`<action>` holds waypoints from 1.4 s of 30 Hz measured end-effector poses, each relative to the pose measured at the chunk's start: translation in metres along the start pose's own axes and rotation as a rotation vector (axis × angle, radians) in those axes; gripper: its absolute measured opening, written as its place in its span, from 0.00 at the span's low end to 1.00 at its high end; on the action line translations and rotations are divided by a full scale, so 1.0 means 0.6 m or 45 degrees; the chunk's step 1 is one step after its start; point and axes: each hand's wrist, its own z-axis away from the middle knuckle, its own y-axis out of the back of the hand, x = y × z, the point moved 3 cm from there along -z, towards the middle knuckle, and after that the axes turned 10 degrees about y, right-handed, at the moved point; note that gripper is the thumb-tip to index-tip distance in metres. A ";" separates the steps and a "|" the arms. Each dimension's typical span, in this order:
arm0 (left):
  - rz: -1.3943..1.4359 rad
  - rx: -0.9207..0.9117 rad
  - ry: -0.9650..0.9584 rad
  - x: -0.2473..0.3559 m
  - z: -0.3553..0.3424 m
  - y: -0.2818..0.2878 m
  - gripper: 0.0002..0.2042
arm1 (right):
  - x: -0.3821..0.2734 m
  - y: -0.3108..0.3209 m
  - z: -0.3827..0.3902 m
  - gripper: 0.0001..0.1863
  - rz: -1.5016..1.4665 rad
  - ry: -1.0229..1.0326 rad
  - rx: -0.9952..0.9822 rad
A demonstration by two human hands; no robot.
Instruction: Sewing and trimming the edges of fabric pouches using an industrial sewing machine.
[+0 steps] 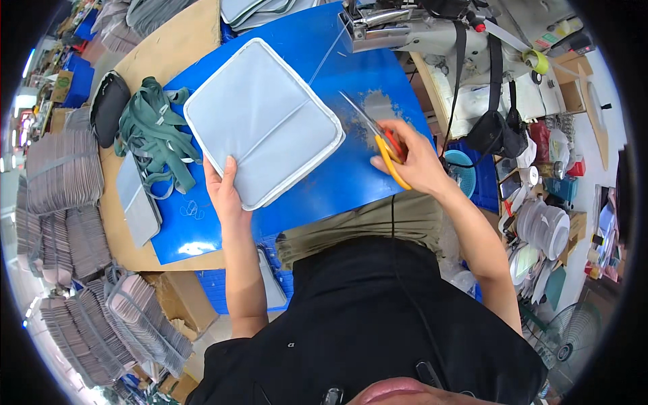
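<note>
My left hand [226,192] grips the lower left edge of a light grey fabric panel [260,111] with rounded corners and a pale bound rim, thumb on top and fingers beneath. A seam crosses the panel at a slant. My right hand [422,163] is closed around scissors [390,164] with yellow-orange and red handles. Their blades look together and point up and left, just right of the panel and apart from it. A thin thread [329,57] runs from near the panel's upper right edge up to the sewing machine [398,30].
A blue work surface [317,189] lies beneath. Dark green straps [158,128] lie heaped left of the panel, beside a black curved piece [110,108]. Stacks of grey panels [67,169] stand at far left. A black pouch [496,131] hangs right; a fan [570,337] stands lower right.
</note>
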 end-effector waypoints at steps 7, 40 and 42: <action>-0.030 0.022 0.015 0.017 0.000 -0.014 0.31 | -0.054 -0.001 -0.082 0.33 0.349 -0.014 -0.148; -1.018 -0.394 -0.512 0.178 -0.056 0.007 0.12 | -0.057 -0.030 -0.132 0.08 -0.617 0.501 0.175; -0.666 -0.435 -0.397 0.139 -0.069 0.028 0.11 | -0.049 -0.040 -0.137 0.07 -0.684 0.491 0.217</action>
